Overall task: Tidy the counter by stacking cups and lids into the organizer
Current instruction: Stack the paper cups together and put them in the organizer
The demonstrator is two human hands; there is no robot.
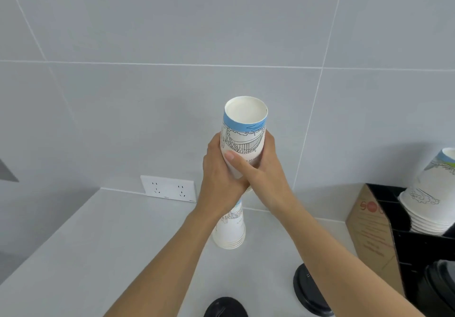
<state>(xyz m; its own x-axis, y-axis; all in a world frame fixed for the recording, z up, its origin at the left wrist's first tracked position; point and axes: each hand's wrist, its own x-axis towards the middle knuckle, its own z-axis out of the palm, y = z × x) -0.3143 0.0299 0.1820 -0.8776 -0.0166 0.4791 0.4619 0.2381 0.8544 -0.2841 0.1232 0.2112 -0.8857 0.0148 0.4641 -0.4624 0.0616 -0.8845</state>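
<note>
Both hands wrap one inverted cup [243, 134] | left hand [219, 169] | right hand [263, 169] | above stack [230, 228]

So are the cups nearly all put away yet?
Partly. One stack of cups already sits in the black organizer. Both hands, left and right, hold an upside-down cup above another stack on the counter. That stack and the black lids remain.

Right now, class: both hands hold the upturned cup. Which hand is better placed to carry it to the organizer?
Probably the right hand: the organizer stands on the right side of the counter, so the left hand would have to cross over. Both already grip the cup.
</note>
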